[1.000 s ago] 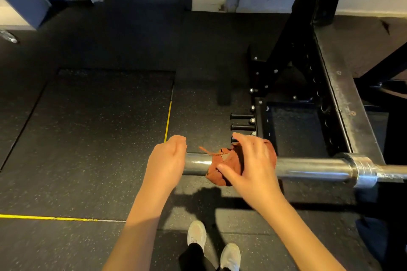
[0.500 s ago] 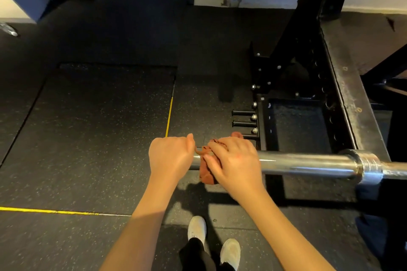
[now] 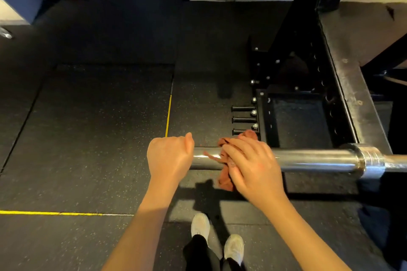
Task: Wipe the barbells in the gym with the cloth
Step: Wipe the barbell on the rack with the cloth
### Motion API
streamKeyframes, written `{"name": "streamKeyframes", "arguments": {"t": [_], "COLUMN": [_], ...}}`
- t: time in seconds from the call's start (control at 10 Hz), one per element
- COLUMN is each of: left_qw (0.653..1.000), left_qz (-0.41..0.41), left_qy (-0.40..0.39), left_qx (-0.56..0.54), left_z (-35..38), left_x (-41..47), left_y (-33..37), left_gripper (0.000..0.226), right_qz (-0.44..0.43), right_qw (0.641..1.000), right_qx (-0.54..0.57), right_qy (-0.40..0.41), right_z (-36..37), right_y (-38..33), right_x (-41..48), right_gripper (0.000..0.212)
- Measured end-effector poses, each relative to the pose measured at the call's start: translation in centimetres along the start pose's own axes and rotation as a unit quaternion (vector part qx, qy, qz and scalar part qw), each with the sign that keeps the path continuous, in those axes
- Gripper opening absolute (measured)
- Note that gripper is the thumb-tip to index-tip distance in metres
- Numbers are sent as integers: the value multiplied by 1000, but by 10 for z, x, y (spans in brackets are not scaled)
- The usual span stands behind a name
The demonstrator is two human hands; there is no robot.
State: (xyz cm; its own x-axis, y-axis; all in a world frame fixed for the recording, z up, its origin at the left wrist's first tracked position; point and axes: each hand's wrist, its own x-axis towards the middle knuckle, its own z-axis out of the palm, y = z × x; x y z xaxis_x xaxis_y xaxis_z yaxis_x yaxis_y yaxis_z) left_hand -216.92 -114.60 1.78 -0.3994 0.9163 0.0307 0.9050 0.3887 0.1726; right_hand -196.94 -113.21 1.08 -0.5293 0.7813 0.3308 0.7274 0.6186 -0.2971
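Note:
A chrome barbell [image 3: 312,159] runs left to right across the middle of the head view, its thick sleeve toward me and a collar at the right. My left hand [image 3: 168,156] is closed around the sleeve's free left end. My right hand [image 3: 251,164] presses a rust-red cloth [image 3: 224,179] around the sleeve just right of the left hand. Part of the cloth sticks out above and below my fingers, and a frayed strand lies on the steel.
A black steel rack [image 3: 343,86] stands at the right, with three short pegs [image 3: 243,120] poking left near the cloth. The floor is black rubber matting [image 3: 92,130] with yellow lines. My white shoes [image 3: 217,237] are below the bar. Walls stand at the far top.
My right hand slid the cloth left along the sleeve until it nearly touched my left hand, then back right a little. The left hand stayed on the bar's end.

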Motion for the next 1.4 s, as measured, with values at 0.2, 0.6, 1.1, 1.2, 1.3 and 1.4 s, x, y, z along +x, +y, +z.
{"name": "streamKeyframes", "arguments": {"t": [0.2, 0.6, 1.1, 1.2, 1.3, 1.4], "left_qw": [990, 913, 927, 940, 949, 944], "left_qz": [46, 206, 248, 265, 274, 312], "left_qy": [-107, -345, -277, -206, -148, -88], "left_qx": [73, -70, 48, 61, 43, 59], "left_z": [-23, -34, -10, -8, -4, 3], "left_x": [6, 22, 10, 3, -3, -5], "left_y": [7, 32, 58, 59, 58, 55], "left_gripper": [39, 58, 58, 55, 51, 50], "right_qz": [241, 45, 168, 318, 223, 75], "right_qw": [963, 996, 984, 935, 970, 994], "right_qx": [-31, -49, -40, -48, -9, -74], "right_qy": [117, 56, 44, 147, 100, 12], "right_z": [-7, -35, -60, -38, -27, -52], "right_y": [16, 75, 111, 73, 48, 90], "right_x": [-12, -35, -43, -34, -35, -51], "right_gripper": [30, 38, 36, 32, 33, 39]}}
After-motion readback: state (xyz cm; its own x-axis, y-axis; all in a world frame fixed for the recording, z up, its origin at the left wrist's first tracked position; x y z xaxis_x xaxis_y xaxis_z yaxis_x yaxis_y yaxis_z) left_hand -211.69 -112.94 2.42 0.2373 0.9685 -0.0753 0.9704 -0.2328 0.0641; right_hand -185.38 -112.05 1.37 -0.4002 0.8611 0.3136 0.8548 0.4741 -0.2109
